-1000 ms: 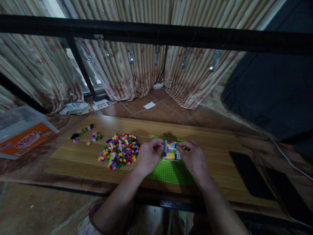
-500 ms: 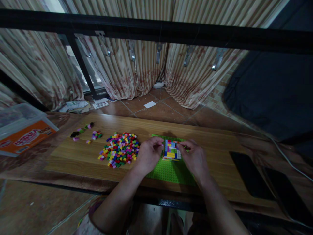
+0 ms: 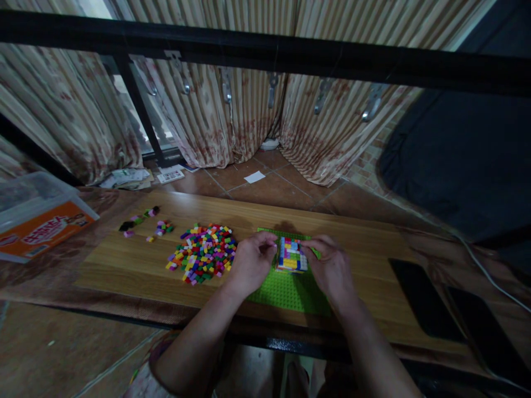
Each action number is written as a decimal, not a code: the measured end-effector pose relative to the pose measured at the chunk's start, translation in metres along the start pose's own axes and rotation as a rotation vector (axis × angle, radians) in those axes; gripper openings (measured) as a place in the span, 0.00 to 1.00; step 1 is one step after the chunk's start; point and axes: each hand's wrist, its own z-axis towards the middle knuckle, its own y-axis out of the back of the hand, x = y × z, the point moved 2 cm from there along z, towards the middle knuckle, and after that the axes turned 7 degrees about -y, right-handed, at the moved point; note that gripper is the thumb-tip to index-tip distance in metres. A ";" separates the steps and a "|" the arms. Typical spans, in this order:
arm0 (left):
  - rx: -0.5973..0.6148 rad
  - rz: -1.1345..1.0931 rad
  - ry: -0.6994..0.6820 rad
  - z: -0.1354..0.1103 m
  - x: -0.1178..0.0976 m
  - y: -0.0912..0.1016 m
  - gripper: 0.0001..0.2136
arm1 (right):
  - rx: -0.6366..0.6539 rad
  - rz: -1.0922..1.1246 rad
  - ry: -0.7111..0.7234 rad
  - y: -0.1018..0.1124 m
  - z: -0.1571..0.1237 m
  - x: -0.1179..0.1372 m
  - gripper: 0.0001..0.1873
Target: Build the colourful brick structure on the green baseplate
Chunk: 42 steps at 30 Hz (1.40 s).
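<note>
1. Here at the centre, the left hand [image 3: 252, 265] has its fingers [image 3: 265, 236] drawn into a near-closed pinch beside the left edge of the brick build [image 3: 291, 255]; a speck of pink shows at the tips, but I can't tell whether a brick is gripped.
2. Over on the other side, the right hand [image 3: 332, 268] curls in, its fingers [image 3: 317, 244] bunched close together at the build's upper right edge; they hide whatever may sit between them, so I can't call a hold.
3. Between the two hands sits the build, a compact block with rows of yellow, blue, white, red and green on top, standing on the green baseplate [image 3: 290, 293].
4. Under that runs the wooden surface [image 3: 360, 265], and just left of the left hand spreads a heap of loose bricks [image 3: 203, 254] in mixed colours.
5. Further left, a few small brick clusters [image 3: 164, 227] lie apart from the heap, with a clear tub [image 3: 52, 226] bearing an orange label beyond them.
6. Out right, two dark flat slabs [image 3: 426, 298] lie side by side.
7. Beyond the surface, a white paper [image 3: 254, 177] rests on the tiled floor, before striped curtains [image 3: 240, 121] and a black rail [image 3: 265, 47].
</note>
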 end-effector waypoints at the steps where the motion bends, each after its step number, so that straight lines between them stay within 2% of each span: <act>1: -0.002 0.002 0.002 0.000 0.000 0.000 0.07 | 0.008 -0.018 0.016 0.000 0.000 0.000 0.12; 5: -0.004 0.002 0.003 0.000 0.001 0.001 0.07 | 0.012 -0.036 0.047 0.000 0.002 0.000 0.11; 9: -0.010 0.009 0.017 0.000 -0.001 0.002 0.08 | -0.036 0.025 0.026 -0.003 0.004 -0.003 0.09; 18: -0.010 0.012 0.004 0.001 -0.002 0.003 0.07 | -0.058 0.181 -0.037 -0.008 0.004 -0.009 0.09; 28: 0.035 0.081 -0.019 -0.002 0.003 -0.005 0.08 | -0.071 -0.094 0.148 -0.004 -0.005 0.000 0.12; 35: 0.145 0.303 -0.079 -0.007 0.000 -0.008 0.17 | -0.066 -0.189 0.168 -0.004 -0.013 0.009 0.15; 42: 0.169 0.335 -0.128 -0.008 -0.002 -0.009 0.18 | -0.050 -0.179 0.153 -0.006 -0.015 0.010 0.15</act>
